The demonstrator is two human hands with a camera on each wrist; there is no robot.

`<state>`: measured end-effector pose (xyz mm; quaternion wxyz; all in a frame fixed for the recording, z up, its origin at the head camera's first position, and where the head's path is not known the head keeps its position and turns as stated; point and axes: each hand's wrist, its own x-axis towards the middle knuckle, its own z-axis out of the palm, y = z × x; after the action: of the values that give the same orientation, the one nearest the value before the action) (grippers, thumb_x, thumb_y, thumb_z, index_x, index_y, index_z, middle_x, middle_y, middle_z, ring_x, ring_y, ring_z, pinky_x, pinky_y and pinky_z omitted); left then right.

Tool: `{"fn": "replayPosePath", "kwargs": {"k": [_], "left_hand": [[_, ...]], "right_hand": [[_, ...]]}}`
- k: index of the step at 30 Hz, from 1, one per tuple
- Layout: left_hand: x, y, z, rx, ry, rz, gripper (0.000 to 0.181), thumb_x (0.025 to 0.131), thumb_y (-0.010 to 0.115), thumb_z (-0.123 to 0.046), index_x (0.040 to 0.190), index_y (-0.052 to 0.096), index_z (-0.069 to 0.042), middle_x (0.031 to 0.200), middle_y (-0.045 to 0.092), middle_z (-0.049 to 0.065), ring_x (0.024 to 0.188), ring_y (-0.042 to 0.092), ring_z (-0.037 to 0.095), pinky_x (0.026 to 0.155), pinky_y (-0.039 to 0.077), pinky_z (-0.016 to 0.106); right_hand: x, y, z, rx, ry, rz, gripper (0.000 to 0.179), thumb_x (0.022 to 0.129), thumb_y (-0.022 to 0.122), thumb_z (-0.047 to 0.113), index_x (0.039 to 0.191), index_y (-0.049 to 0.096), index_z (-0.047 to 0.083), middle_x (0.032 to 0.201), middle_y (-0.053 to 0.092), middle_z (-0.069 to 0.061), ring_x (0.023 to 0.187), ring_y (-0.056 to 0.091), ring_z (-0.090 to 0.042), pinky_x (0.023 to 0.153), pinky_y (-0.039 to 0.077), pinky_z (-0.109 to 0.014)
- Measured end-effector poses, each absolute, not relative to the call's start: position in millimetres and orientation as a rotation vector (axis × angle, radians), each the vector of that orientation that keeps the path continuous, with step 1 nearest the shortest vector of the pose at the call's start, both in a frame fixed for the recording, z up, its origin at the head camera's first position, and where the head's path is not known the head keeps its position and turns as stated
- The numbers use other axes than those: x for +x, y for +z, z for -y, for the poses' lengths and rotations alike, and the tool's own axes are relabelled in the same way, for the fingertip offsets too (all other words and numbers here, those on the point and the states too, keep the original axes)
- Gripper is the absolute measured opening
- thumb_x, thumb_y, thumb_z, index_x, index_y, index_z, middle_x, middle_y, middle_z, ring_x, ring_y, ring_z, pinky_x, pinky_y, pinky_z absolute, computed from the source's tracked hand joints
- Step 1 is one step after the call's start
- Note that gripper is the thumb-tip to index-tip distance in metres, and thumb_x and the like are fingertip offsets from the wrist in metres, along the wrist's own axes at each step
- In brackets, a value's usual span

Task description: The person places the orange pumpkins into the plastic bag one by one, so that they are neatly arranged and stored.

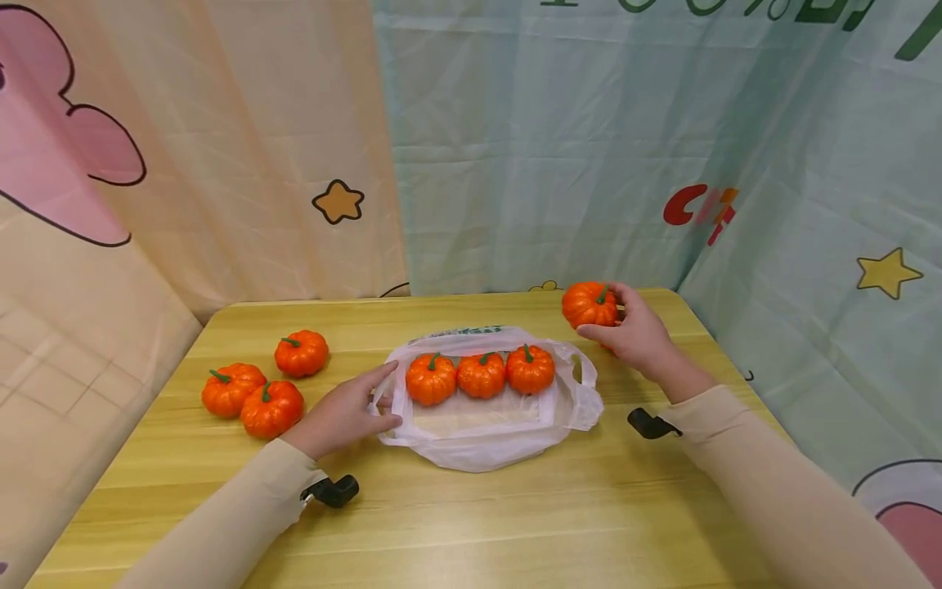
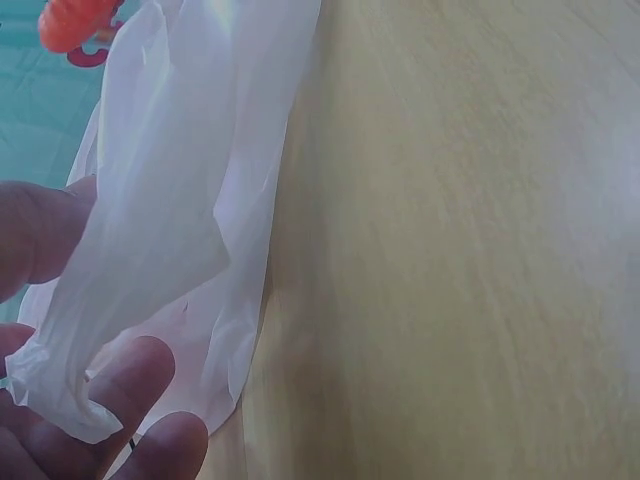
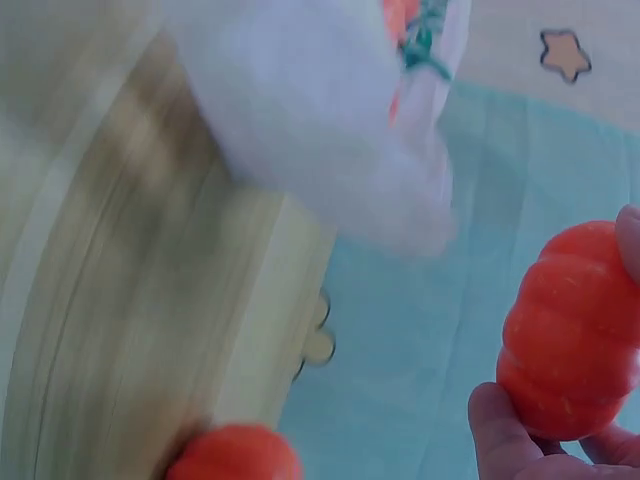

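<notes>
One mini pumpkin is held in the right grip, right of the white plastic bag, whose side, held by the left grip, is best spread before gentle lowering.

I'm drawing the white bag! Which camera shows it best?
The head view: nearly all the white bag shows, three pumpkins inside. The left wrist view shows one side close up; the right wrist view, a blurry part.

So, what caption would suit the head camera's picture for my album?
One pumpkin in the right hand, left hand touching a white bag holding three pumpkins.
</notes>
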<state>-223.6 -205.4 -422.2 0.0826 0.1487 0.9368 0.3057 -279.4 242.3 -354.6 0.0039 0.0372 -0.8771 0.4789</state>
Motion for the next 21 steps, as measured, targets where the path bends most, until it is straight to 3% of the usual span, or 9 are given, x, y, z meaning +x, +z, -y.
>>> {"fn": "replayPosePath", "kwargs": {"k": [12,21], "left_hand": [[-223,-421,204,0.441,0.916,-2.799,0.096,0.087,0.086,-0.034,0.166,0.034,-0.017,0.085,0.051,0.004,0.062,0.044,0.016,0.059,0.041,0.027],[-222,-421,205,0.428,0.922,-2.798,0.096,0.088,0.086,-0.035,0.166,0.034,-0.018,0.084,0.050,0.004,0.065,0.047,0.017,0.061,0.042,0.028]], "right_hand": [[-257,-362,-170,0.514,1.555,2.873,0.091,0.091,0.082,0.014,0.164,0.028,0.006,0.161,0.041,-0.019,0.138,0.053,-0.044,0.109,0.052,-0.055],[-245,-372,-130,0.727,1.431,2.964,0.093,0.087,0.084,0.016,0.163,0.032,0.010,0.157,0.048,-0.013,0.140,0.052,-0.035,0.116,0.047,-0.053]]}}
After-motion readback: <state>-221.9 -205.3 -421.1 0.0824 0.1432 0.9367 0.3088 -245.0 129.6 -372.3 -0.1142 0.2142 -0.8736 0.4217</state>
